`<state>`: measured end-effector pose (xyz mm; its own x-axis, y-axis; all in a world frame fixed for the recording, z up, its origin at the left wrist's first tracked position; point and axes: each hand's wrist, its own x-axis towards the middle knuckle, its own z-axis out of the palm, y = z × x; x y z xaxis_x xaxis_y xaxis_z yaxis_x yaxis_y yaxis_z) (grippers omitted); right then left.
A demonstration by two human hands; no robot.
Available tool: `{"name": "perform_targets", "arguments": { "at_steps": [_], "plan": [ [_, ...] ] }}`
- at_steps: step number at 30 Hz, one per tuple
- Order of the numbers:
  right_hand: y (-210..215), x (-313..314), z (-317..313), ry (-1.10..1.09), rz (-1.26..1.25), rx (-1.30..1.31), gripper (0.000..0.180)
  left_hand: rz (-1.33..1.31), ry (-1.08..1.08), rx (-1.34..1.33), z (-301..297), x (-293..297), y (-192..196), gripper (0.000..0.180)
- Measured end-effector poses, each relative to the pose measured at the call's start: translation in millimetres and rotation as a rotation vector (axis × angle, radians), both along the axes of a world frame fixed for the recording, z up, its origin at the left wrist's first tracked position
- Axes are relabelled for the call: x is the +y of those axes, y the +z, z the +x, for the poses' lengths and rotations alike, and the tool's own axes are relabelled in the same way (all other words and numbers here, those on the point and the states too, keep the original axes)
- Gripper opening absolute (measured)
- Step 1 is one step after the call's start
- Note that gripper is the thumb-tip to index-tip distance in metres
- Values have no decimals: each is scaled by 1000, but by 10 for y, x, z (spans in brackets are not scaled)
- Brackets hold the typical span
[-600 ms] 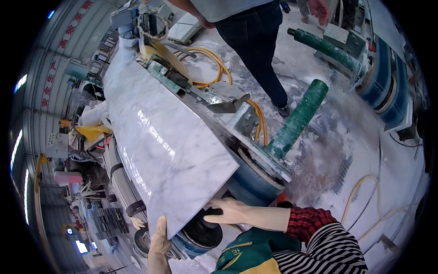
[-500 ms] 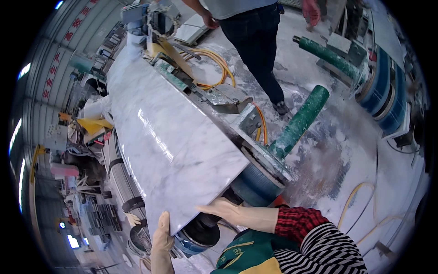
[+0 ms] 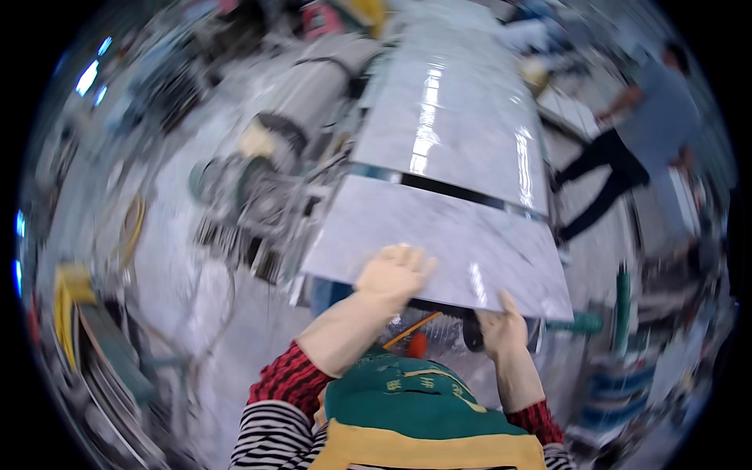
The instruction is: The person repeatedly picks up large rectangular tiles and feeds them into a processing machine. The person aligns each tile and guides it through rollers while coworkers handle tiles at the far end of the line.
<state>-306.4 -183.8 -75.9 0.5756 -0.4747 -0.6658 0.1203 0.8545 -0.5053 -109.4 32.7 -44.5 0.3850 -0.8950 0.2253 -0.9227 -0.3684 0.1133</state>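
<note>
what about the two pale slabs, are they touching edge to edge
No, a dark gap runs between the nearer slab, which the left hand rests on, and the farther slab.

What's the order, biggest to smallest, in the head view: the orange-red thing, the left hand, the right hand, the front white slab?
1. Front white slab
2. Left hand and right hand: too alike to rank
3. Orange-red thing

1 glossy, white, grey-veined, 4-sided stone slab [image 3: 462, 231] lies broad face up, just toward 3 o'clock from the view's centre; its long edges run roughly 9 to 3 o'clock, dipping slightly toward 3.
</note>
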Motion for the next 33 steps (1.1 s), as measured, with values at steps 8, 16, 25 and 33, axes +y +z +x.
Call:
{"name": "perform_targets", "arguments": {
  "at_steps": [8, 16, 25, 33],
  "plan": [
    [227, -731, 270, -20, -474, 203, 43, -83, -49, 423, 313, -257, 480, 23],
    [562, -153, 477, -186, -468, 226, 40, 66, -133, 605, 363, -244, 533, 25],
    [396, 41, 419, -248, -507, 134, 45, 11, -256, 486, 137, -475, 86, 21],
    [64, 434, 229, -236, -332, 152, 40, -118, -362, 280, -58, -156, -460, 29]
  ]
}}
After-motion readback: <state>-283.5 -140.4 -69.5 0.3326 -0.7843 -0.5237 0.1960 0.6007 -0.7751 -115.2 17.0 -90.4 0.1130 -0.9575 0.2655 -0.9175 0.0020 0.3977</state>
